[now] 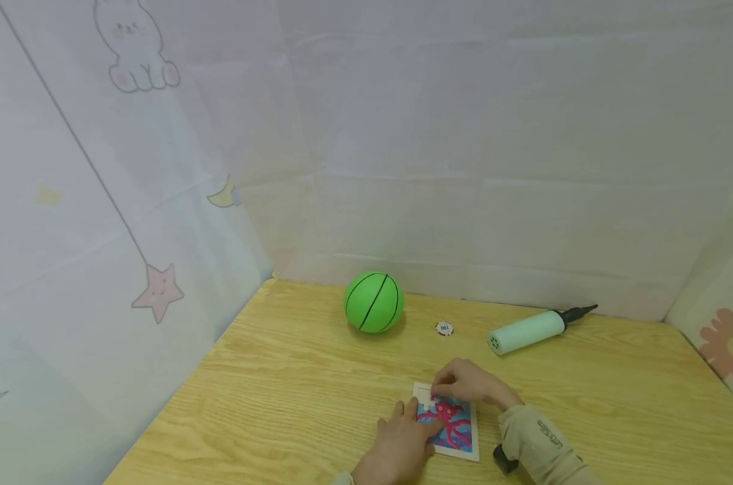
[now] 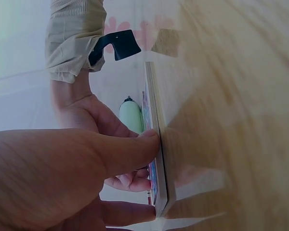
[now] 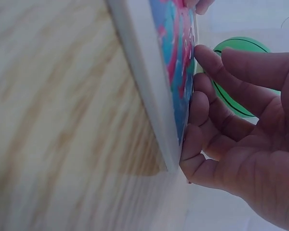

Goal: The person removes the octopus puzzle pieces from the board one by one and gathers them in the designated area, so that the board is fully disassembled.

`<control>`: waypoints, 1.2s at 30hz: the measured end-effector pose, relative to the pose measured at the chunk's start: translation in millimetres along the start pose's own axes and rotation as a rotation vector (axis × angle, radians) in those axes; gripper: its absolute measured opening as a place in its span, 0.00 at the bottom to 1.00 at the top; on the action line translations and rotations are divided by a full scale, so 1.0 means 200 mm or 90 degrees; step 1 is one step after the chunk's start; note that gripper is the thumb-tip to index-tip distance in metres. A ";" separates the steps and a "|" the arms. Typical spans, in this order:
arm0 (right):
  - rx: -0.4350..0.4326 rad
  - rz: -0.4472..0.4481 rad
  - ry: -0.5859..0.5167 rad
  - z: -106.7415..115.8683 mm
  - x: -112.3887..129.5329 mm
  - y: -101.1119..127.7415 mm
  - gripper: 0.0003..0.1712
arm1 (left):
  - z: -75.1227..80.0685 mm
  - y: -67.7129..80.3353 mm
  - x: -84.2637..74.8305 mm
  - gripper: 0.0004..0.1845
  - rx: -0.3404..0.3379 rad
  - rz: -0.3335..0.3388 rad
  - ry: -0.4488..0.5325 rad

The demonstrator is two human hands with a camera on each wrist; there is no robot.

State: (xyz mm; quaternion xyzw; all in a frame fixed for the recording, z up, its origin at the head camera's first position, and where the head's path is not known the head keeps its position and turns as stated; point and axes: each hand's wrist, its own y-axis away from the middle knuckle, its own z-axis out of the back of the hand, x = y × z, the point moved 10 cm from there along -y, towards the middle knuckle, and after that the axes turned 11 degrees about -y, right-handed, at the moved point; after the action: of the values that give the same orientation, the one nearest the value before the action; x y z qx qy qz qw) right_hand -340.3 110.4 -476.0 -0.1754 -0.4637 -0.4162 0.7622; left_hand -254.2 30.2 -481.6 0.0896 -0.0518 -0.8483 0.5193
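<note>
A jigsaw puzzle [image 1: 457, 431] with a pink octopus on blue lies in a pale frame on the wooden table. Bare backing shows at its upper left corner. My left hand [image 1: 399, 441] rests over the puzzle's left side, fingers spread; in the left wrist view its thumb [image 2: 135, 149] lies at the frame's edge. At the upper left corner, my right hand [image 1: 469, 384] has its curled fingertips on a small pinkish puzzle piece [image 1: 432, 397], mostly hidden by them. The right wrist view has these fingers [image 3: 200, 108] bent low against the puzzle's surface.
Behind the puzzle sit a green ball [image 1: 374, 302] and a round poker chip [image 1: 444, 328]. A pale green hand pump [image 1: 527, 332] with a black nozzle lies farther right. A black device [image 1: 504, 459] is by the right sleeve. Printed cloth [image 1: 391, 148] hangs around the table [image 1: 251, 397].
</note>
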 end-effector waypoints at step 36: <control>-0.001 0.030 -0.002 0.02 0.01 0.02 0.08 | 0.00 0.00 -0.01 0.22 -0.005 0.000 -0.041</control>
State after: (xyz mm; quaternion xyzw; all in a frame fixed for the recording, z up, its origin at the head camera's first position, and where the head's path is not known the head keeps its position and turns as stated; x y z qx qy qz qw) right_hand -338.4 115.3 -471.9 -0.1878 -0.4601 -0.3981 0.7711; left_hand -253.8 31.8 -481.1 0.0598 -0.0652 -0.8508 0.5179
